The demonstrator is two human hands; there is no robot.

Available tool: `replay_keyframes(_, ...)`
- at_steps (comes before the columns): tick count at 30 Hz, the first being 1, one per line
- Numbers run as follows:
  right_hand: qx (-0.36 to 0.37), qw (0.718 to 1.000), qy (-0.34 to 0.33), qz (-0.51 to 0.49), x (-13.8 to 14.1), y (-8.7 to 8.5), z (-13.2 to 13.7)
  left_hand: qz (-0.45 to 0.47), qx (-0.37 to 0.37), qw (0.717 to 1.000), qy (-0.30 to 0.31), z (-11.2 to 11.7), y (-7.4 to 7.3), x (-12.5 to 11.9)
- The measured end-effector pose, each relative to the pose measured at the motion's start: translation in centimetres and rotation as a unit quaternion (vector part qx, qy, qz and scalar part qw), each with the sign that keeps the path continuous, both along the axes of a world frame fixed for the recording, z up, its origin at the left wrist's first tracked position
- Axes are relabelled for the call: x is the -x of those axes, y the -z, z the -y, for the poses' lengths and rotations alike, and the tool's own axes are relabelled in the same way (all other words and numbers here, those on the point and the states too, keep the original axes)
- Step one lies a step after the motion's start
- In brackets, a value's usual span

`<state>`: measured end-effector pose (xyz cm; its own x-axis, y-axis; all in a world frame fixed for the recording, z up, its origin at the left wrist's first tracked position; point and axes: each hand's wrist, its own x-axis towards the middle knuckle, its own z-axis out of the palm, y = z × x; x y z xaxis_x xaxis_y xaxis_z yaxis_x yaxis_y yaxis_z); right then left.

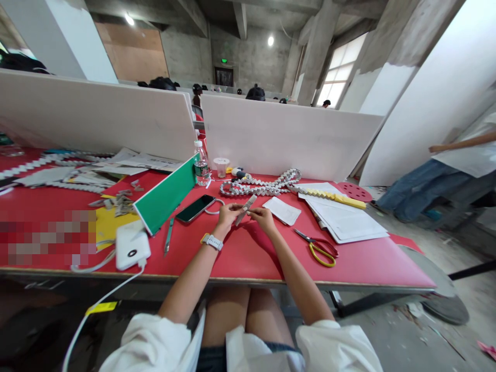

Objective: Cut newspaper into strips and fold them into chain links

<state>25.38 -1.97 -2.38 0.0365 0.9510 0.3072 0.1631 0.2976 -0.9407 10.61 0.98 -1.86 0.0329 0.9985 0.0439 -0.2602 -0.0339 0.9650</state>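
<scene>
Above the red tabletop, my left hand (229, 214) pinches a short grey folded paper strip (250, 203). My right hand (264, 217) has its fingertips closed at the strip's other side, so both hands are on it. Just beyond them lies a long zigzag chain of folded grey paper (267, 187), with a yellow end section (346, 200) stretching right. Close to my left hand is a dark-screened phone (196, 208). A small white paper pad (282, 211) lies near my right hand.
Scissors (320, 249) lie at the right, below stacked paper sheets (344, 219). A green board (168, 196) stands left, beside a water bottle (201, 168), a power bank (132, 247) and a craft knife (168, 236). White partitions (287, 137) edge the back. A person (434, 173) is at the right.
</scene>
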Motion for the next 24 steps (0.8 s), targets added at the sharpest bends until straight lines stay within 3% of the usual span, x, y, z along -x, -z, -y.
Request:
replay_keyframes(11,-0.001,1.000,-0.015,0.002,-0.10,0.08,0.00,0.020,0.008,1.000,0.009,-0.10,0.20,0.19)
replay_keyframes(21,0.073,0.983,0.019,-0.169,0.30,-0.30,0.04,-0.002,-0.014,0.999,0.052,0.10,0.11,-0.15)
replay_keyframes(24,0.065,0.979,0.046,-0.188,0.08,-0.19,-0.13,-0.018,-0.020,0.995,0.098,0.28,0.20,-0.28)
